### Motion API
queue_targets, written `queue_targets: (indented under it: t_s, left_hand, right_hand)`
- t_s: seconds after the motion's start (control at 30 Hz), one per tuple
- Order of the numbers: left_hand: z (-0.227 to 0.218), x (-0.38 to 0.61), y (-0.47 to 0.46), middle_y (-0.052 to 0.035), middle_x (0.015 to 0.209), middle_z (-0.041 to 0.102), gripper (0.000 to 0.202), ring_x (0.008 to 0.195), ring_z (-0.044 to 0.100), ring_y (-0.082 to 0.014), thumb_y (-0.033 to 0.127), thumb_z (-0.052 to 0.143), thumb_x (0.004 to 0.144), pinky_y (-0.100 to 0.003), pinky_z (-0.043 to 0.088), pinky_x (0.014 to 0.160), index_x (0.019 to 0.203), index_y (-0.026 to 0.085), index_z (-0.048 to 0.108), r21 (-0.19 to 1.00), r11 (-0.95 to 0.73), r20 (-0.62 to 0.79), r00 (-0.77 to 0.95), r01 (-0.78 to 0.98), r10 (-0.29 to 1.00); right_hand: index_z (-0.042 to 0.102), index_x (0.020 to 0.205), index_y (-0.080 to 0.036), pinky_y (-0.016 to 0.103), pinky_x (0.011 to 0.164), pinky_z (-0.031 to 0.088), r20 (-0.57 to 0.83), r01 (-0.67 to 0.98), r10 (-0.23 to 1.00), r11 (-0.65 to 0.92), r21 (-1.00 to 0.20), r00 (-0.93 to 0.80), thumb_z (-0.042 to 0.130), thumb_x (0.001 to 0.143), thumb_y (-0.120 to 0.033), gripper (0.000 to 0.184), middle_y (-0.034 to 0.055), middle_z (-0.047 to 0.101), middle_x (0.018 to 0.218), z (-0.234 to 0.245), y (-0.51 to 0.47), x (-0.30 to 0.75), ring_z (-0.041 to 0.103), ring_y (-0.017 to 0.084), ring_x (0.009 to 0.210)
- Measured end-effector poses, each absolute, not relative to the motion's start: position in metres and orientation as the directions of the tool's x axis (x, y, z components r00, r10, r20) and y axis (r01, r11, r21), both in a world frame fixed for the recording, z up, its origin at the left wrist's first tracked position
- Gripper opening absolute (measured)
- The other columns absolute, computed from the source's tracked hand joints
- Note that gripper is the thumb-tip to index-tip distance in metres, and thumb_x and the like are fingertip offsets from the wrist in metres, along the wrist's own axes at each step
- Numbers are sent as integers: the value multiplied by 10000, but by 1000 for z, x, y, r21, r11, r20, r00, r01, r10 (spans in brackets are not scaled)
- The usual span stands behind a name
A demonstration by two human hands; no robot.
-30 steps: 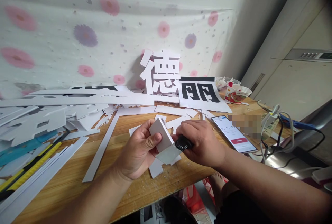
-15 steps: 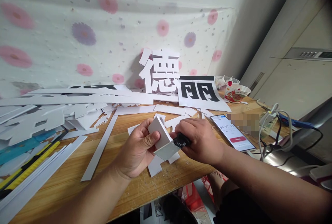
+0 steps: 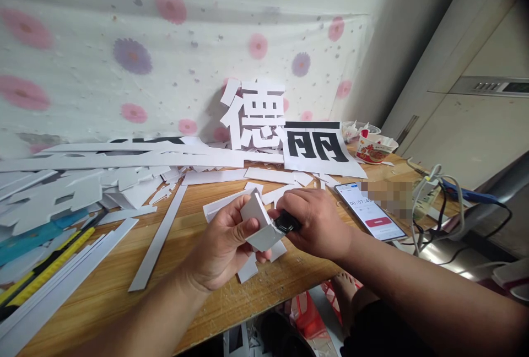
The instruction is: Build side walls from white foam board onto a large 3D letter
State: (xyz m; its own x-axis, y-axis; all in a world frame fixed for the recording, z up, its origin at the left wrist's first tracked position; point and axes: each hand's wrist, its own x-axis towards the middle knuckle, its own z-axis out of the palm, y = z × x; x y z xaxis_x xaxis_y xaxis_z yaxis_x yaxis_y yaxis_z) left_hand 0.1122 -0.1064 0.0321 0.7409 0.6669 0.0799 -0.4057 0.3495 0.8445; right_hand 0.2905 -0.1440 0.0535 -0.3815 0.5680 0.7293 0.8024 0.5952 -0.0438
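My left hand (image 3: 223, 247) is closed on a small folded white board piece (image 3: 258, 223), thumb on its face, held just above the wooden table (image 3: 111, 285). My right hand (image 3: 316, 223) is closed round a small black tool (image 3: 286, 222) whose tip meets the piece's right edge. White offcuts (image 3: 248, 269) lie under both hands.
A white cut-out character (image 3: 254, 114) leans on the flowered cloth, beside a printed sheet (image 3: 318, 150). A phone (image 3: 370, 211) showing a timer lies right. Cables (image 3: 438, 203) and a paper bowl (image 3: 374, 147) at far right. White strips and a yellow-black knife (image 3: 45, 269) lie left.
My left hand has turned the white piece a little, so it looks narrower and more folded. The right hand with the black tool has edged slightly left and up.
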Motion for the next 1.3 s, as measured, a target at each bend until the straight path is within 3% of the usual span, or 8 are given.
queue_targets:
  t_s: [0.2,0.33,0.7,0.83,1.0,1.3]
  left_hand:
    - [31,113,-110,-2,608,655,287,500,617,-117,334,737,768,-175,451,475,796,172,502,839,367,81,760,-401,644]
    - [31,114,-115,-1,602,654,322,483,618,-116,336,768,734,-165,444,462,781,165,499,840,382,86,790,-385,607]
    - [39,113,-116,32,619,626,322,479,618,-115,327,797,697,-184,491,440,761,164,527,824,395,100,790,-407,605]
    - [34,113,-117,-12,619,674,317,481,645,-133,363,756,743,-165,484,443,783,171,507,828,417,103,832,-375,545]
    - [31,112,-121,-24,614,683,238,476,646,-119,296,690,814,-150,483,458,795,167,491,855,374,127,843,-360,522]
    - [27,111,-125,-38,645,704,343,488,655,-139,350,759,744,-162,488,448,832,172,479,869,390,122,897,-304,425]
  right_hand:
    - [575,650,-148,253,469,291,750,816,546,578,-15,-373,484,859,-229,242,13,574,548,53,-142,290,467,113,475]
    - [587,673,-151,246,481,319,745,831,571,555,-42,-344,468,861,-253,245,27,620,588,53,-139,292,517,125,500]
    - [529,650,-180,260,489,295,766,769,482,639,24,-425,479,880,-249,246,-3,534,537,53,-147,293,405,111,476]
    - [516,653,-187,266,493,280,788,789,458,612,57,-412,487,877,-230,230,-14,525,540,54,-149,293,393,110,483]
    - [518,639,-183,272,490,272,811,826,448,559,75,-376,496,886,-240,254,-16,505,524,54,-151,293,383,109,480]
    - [521,645,-175,269,491,288,817,851,449,518,91,-361,487,897,-235,261,5,537,548,53,-155,297,430,114,492]
